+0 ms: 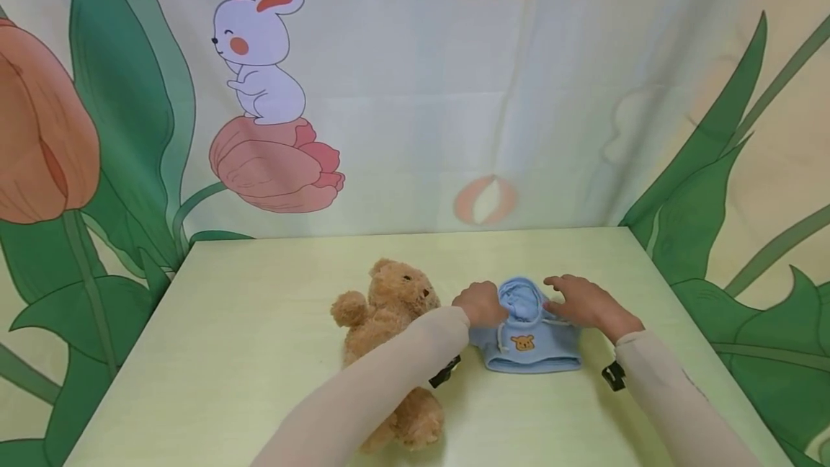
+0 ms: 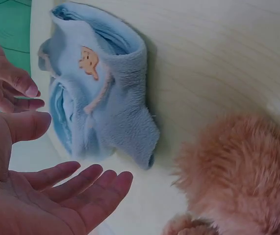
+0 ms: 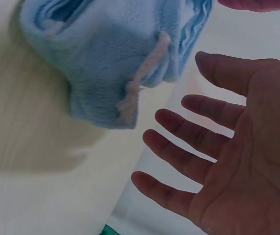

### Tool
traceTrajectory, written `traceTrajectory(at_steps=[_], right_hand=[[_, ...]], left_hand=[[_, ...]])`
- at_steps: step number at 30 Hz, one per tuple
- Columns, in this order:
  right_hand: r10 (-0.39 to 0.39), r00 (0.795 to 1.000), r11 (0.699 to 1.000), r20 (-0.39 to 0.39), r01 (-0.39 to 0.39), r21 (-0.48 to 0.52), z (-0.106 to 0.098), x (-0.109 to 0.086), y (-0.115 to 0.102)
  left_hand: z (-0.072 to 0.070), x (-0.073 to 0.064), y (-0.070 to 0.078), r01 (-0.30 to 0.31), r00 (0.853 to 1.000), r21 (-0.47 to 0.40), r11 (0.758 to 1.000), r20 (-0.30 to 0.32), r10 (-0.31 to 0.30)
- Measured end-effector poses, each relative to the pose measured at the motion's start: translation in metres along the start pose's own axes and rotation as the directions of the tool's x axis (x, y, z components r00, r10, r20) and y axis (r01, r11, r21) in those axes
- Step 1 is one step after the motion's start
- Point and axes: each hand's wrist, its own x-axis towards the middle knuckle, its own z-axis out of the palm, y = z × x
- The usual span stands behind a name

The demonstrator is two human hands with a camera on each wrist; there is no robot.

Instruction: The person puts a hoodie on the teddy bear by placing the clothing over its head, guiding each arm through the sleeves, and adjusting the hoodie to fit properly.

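A small light-blue hoodie point(image 1: 545, 344) with a bear patch lies on the table, hood toward the back wall. My left hand point(image 1: 481, 304) hovers by the left side of the hood; in the left wrist view its fingers point(image 2: 88, 188) are extended and apart from the cloth. On the opposite side, my right hand point(image 1: 580, 301) is held with fingers point(image 3: 179, 152) spread, and the right wrist view shows a gap between them and the hoodie. A tan teddy bear point(image 1: 379, 330) lies left of the hoodie, partly covered by my left forearm.
The pale yellow-green table point(image 1: 246, 323) reaches back to a fabric backdrop point(image 1: 402, 92) printed with a rabbit and tulips. Each wrist carries a black strap mount point(image 1: 613, 376).
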Motion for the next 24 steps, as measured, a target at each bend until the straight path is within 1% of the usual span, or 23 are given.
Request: traceTrajectory(at_steps=[3,6,9,11,15,19,24], right_hand=[[0.008,1.0,1.0,0.011,-0.008,-0.004,0.006,0.001,0.005],[0.036,0.999,0.999,0.034,-0.036,0.006,0.01,0.003,0.009],[0.064,0.996,0.998,0.068,-0.065,0.02,0.013,0.003,0.012],[0.067,0.994,0.997,0.084,-0.07,0.026,0.014,0.003,0.013],[0.054,0.995,0.998,0.09,-0.057,0.03,0.015,0.002,0.015],[0.032,0.995,0.998,0.092,-0.037,0.054,0.016,0.002,0.016],[0.024,0.997,0.993,0.075,-0.032,0.113,0.023,0.002,0.019]], left_hand=[[0.001,-0.001,-0.001,0.023,1.0,-0.004,1.0,0.009,-0.023],[0.003,0.001,-0.002,0.04,0.999,0.004,0.999,0.014,-0.04],[0.005,0.003,-0.002,0.036,0.999,0.016,0.999,0.024,-0.036],[0.006,0.004,-0.002,0.029,0.999,0.025,0.999,0.032,-0.03],[0.009,0.006,-0.001,0.032,0.999,0.045,0.998,0.043,-0.034],[0.011,0.007,0.0,0.041,0.998,0.062,0.997,0.036,-0.043],[0.012,0.004,0.002,0.08,0.996,0.108,0.991,0.016,-0.083]])
